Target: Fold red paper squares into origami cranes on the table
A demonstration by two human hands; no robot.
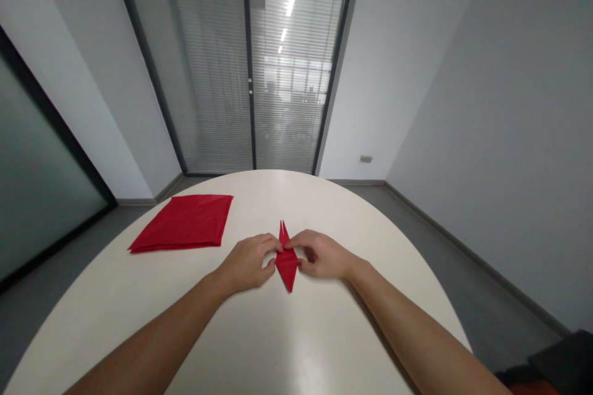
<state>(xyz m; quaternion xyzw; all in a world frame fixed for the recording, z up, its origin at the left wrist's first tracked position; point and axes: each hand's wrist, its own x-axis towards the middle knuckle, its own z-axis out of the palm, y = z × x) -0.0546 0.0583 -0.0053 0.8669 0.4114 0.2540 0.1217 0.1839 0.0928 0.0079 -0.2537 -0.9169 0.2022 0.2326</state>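
Note:
Between my hands lies a piece of folded red paper (287, 268), a narrow diamond with two thin points at its far end and one wider point toward me. My left hand (250, 259) grips its left side, thumb at the edge and fingertips on the upper part. From the right, my right hand (324, 255) pinches it in the same way, its index fingertip near the base of the two thin points. Both sets of fingertips almost meet on top of the paper. Its underside is hidden.
A stack of red sheets (185, 222) lies at the left on the round white table (315, 339). Beyond the table's far edge stands a glass partition with blinds (208, 74). A dark object (563, 361), partly cut off, sits at the lower right beside the table.

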